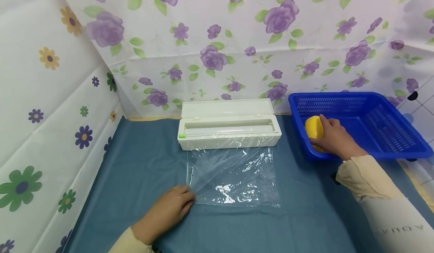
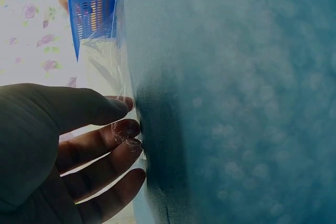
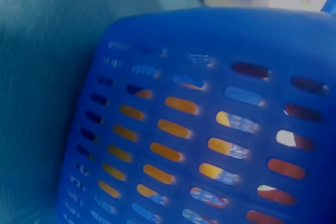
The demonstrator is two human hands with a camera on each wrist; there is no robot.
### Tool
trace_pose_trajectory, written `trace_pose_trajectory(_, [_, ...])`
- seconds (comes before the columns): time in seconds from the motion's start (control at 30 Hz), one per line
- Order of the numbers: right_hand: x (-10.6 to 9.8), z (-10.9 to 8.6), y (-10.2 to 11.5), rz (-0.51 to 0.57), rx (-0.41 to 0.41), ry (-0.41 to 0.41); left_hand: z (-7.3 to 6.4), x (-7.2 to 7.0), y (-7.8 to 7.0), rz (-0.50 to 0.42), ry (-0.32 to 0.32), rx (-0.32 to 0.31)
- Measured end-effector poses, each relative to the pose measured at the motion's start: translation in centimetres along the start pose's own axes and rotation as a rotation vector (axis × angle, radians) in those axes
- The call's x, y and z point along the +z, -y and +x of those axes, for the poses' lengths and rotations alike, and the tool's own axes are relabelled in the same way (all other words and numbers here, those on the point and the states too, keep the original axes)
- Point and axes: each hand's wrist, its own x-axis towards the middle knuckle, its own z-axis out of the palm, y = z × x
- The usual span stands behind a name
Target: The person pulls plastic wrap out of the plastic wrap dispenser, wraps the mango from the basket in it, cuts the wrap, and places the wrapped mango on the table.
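A white cling film box (image 1: 229, 142) stands with its lid raised and a roll inside. Clear cling film (image 1: 234, 177) stretches from it toward the person over the blue-green cloth. At the film's near left corner, my left hand (image 1: 171, 209) pinches the edge; the left wrist view shows film between the thumb and fingers. My right hand (image 1: 337, 138) reaches into the blue basket (image 1: 400, 155) and grips a smooth yellow rounded thing (image 1: 313, 127) by its left wall. Its exact kind is unclear. In the right wrist view, yellow shows through slots in the basket wall (image 3: 157, 35).
A flowered sheet (image 1: 213, 57) hangs behind the box and basket. Another flowered sheet (image 1: 51, 132) borders the left side. The cloth (image 1: 142, 162) covers the work surface. A green slider (image 1: 182, 135) sits at the box's left front.
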Motion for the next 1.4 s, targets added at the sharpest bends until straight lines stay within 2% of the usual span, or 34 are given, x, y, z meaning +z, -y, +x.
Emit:
trace_pose_trajectory(0.23, [0.0, 0.7, 0.2, 0.004, -0.008, 0.003, -0.1, -0.1, 0.1, -0.01, -0.011, 0.011])
trace_pose_trajectory(0.73, [0.4, 1.7, -0.5, 0.002, 0.035, 0.076, -0.1, 0.1, 0.0, -0.001, -0.006, 0.004])
trace_pose_trajectory(1.1, [0.5, 1.9, -0.7, 0.017, 0.021, 0.082, 0.0, 0.1, 0.0, -0.001, -0.008, -0.002])
trace_pose_trajectory(1.4, [0.1, 1.8, -0.2, -0.016, 0.005, 0.062, -0.1, 0.2, 0.1, 0.02, 0.002, -0.016])
